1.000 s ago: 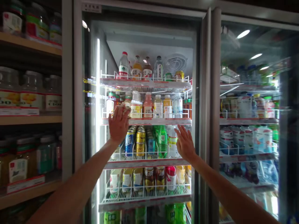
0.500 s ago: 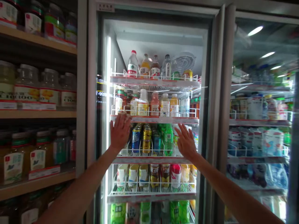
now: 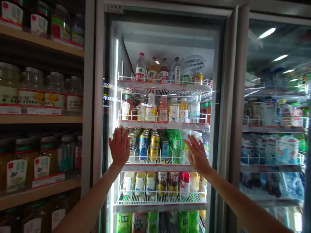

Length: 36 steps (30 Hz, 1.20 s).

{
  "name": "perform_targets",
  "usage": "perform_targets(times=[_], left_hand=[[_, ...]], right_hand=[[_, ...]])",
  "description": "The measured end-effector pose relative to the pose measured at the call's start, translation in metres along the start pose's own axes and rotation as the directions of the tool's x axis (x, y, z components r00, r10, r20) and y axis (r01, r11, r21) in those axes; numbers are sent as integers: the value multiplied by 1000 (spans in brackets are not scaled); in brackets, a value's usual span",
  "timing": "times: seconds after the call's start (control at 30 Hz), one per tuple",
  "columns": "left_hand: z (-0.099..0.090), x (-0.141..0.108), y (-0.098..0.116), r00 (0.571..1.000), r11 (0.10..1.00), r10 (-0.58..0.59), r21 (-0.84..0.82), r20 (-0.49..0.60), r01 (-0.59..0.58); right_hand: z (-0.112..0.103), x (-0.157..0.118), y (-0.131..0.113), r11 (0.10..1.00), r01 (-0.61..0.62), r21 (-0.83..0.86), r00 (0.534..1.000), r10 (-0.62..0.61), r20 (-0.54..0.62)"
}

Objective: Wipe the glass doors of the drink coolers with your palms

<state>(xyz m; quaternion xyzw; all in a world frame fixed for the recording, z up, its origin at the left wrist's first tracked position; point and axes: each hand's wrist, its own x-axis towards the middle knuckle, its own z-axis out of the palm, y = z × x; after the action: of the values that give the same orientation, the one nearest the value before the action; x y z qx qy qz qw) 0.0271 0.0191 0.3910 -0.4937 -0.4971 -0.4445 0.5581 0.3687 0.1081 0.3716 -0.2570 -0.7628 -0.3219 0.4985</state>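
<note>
Both my arms reach up toward the glass front of an upright drinks fridge (image 3: 116,9). My left hand (image 3: 119,150) is open, fingers extended upward, before the left side of the can shelf. A small pale, crumpled-looking patch (image 3: 124,130) shows at its fingertips; whether it is a cloth or a reflection I cannot tell. Over the right end of that shelf, my right hand (image 3: 198,155) is open with fingers spread, and nothing shows in it. Between the hands are a blue can (image 3: 143,145), a gold can (image 3: 154,146) and a green bottle (image 3: 177,145).
Wooden shelves (image 3: 41,119) with jars and bottles stand at the left. A second glass-fronted fridge (image 3: 272,129) holds drinks at the right. Inside the middle fridge, wire-fronted shelves (image 3: 165,124) carry rows of bottles, with a white round grille (image 3: 193,64) behind the top row.
My left hand has moved left and slightly down, uncovering cans beside it. My right hand has moved slightly right and down. The whole view has shifted a little.
</note>
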Motion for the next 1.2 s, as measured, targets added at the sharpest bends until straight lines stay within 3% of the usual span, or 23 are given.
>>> perform_targets(times=[0.07, 0.13, 0.17, 0.2, 0.23, 0.33, 0.4, 0.43, 0.47, 0.5, 0.53, 0.6, 0.63, 0.67, 0.73, 0.83, 0.9, 0.97, 1.03, 1.1, 1.13, 1.17, 1.2], left_hand=[[-3, -31, 13, 972, 976, 217, -29, 96, -215], [-5, -54, 22, 846, 868, 496, -101, 196, -486], [-6, -58, 24, 771, 802, 597, -138, 223, -581], [-6, -55, 23, 729, 767, 641, -157, 239, -622], [-6, -47, 20, 750, 790, 612, -144, 250, -597], [-2, -4, 9, 958, 974, 219, 24, 184, -227], [1, 15, 12, 995, 994, 17, 101, 102, -27], [2, 17, 18, 995, 993, 28, 108, 99, -39], [4, 13, 27, 985, 987, 118, 89, 126, -130], [4, 6, 38, 951, 961, 262, 48, 167, -273], [5, -4, 50, 879, 899, 431, -11, 205, -438], [6, -20, 70, 676, 712, 699, -136, 233, -689], [6, -22, 76, 610, 650, 757, -172, 234, -741], [7, -18, 78, 597, 640, 765, -179, 241, -747], [9, 7, 73, 705, 747, 660, -125, 259, -654], [14, 63, 58, 929, 951, 294, 22, 225, -307], [20, 90, 58, 990, 996, 28, 79, 138, -39], [26, 96, 72, 995, 997, -28, 72, 92, 21], [33, 88, 92, 970, 979, 199, 12, 140, -203], [36, 81, 105, 837, 862, 505, -92, 208, -498], [37, 83, 105, 774, 806, 592, -131, 226, -578], [36, 89, 101, 752, 787, 616, -148, 235, -599], [35, 99, 92, 785, 818, 574, -136, 234, -558]], right_hand=[[0, -1, -1, 1000, 6, 2, 1000, -6, 2], [1, 0, -1, 1000, 15, 15, 1000, -15, 7], [0, 1, -1, 999, 22, 25, 1000, -22, 6], [0, 3, 0, 999, 28, 36, 1000, -28, 2], [0, 6, 1, 998, 32, 45, 999, -32, -6], [-3, 10, 5, 998, 30, 63, 999, -28, -24], [-3, 9, 9, 997, 23, 70, 999, -22, -25], [-3, 7, 10, 997, 23, 73, 999, -21, -26], [-3, 5, 12, 997, 26, 74, 999, -24, -26], [-3, 2, 13, 997, 31, 74, 999, -29, -23], [-2, -1, 14, 997, 35, 73, 999, -34, -17], [-2, -5, 17, 996, 49, 70, 999, -49, -4], [-3, -6, 19, 996, 55, 68, 998, -56, -1], [-4, -7, 22, 996, 60, 64, 998, -61, 2], [-7, -7, 29, 997, 61, 53, 998, -61, 0], [-13, -8, 41, 998, 49, 33, 999, -49, -13], [-15, -12, 47, 999, 42, 19, 999, -42, -25], [-15, -16, 49, 999, 38, 5, 999, -38, -17], [-15, -18, 49, 999, 44, -5, 999, -44, 1], [-15, -17, 47, 998, 66, -5, 998, -66, 12], [-15, -15, 47, 997, 73, -3, 997, -73, 11], [-16, -12, 46, 997, 72, -3, 997, -72, 6], [-17, -8, 46, 998, 67, -5, 998, -67, -1]])
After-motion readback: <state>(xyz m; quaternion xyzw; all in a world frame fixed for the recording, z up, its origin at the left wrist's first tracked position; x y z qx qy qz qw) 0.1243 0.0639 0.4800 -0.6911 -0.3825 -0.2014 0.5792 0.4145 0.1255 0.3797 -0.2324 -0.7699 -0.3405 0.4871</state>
